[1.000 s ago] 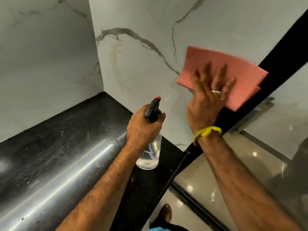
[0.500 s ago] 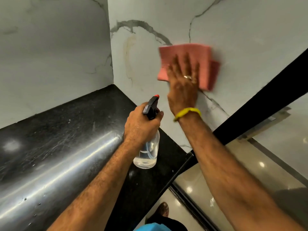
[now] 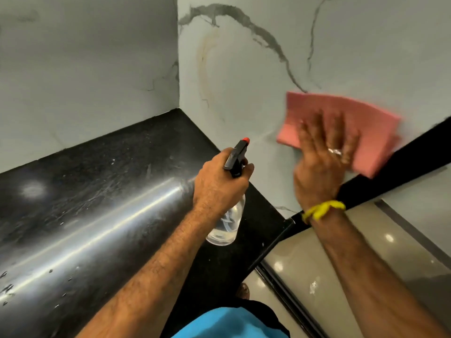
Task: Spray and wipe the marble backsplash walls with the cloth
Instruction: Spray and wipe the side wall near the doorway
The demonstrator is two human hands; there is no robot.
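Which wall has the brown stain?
The right wall, the one under the pink cloth. A curved brownish streak runs down it near the corner; the left wall has none.

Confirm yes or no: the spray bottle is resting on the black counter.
No, the left hand holds the spray bottle above the counter.

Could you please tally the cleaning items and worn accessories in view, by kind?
Spray bottles: 1, the spray bottle in the left hand
Cloths: 1, the pink cloth under the right hand
Rings: 1, ring
Wristbands: 1, yellow wristband
Total: 4
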